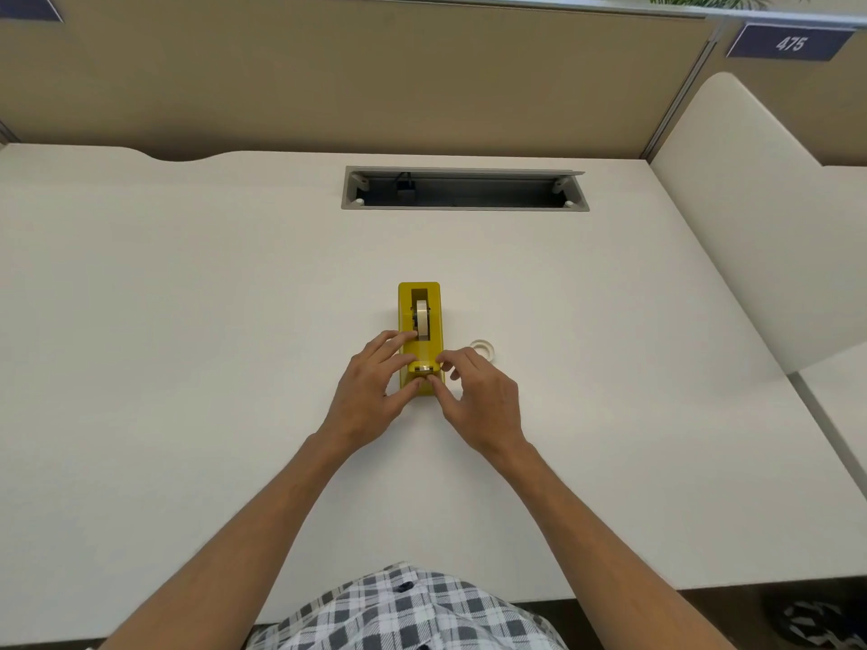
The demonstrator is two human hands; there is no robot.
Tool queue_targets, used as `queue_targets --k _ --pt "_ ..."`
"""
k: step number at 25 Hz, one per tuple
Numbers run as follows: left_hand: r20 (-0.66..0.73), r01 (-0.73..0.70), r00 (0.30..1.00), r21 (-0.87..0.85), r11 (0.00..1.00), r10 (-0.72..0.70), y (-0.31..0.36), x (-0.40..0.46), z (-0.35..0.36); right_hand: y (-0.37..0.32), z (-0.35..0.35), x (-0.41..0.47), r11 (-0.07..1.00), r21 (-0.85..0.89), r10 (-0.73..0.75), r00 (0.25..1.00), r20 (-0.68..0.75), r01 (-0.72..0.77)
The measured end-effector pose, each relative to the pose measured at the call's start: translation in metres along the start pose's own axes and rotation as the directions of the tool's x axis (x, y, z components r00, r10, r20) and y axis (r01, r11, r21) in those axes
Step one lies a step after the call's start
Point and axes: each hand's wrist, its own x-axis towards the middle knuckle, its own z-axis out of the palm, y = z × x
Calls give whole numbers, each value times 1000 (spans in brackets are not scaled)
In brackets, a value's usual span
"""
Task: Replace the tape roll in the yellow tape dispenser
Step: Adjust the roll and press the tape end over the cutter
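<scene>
Left hand (370, 391) steadying the dispenser (420, 337), fingers loosely curled round its side. Right hand (478, 391) pinching tape at the cutter end. Roll (422, 319) seated inside, empty core (483, 349) on worktop (187, 321) beside.

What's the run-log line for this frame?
stage: tape end at cutter | left hand: steadying yellow dispenser | right hand: fingertips at cutter | roll: seated | spare ring: on desk
</scene>
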Motion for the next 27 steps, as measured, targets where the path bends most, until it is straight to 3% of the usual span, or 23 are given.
queue_targets --k 6,19,22,27 --pt "-29 71 997 -37 997 -72 1 0 0 -7 1 7 995 81 59 998 6 -59" --pt "2 70 998 59 996 -70 2 1 -1 -10 2 6 998 46 36 999 31 -37" --pt "2 55 998 92 994 -56 2 1 -2 -6 1 1 993 76 87 996 -6 -86" --pt "46 76 995 159 984 -84 4 1 -3 13 -1 -4 971 43 233 971 59 -236"
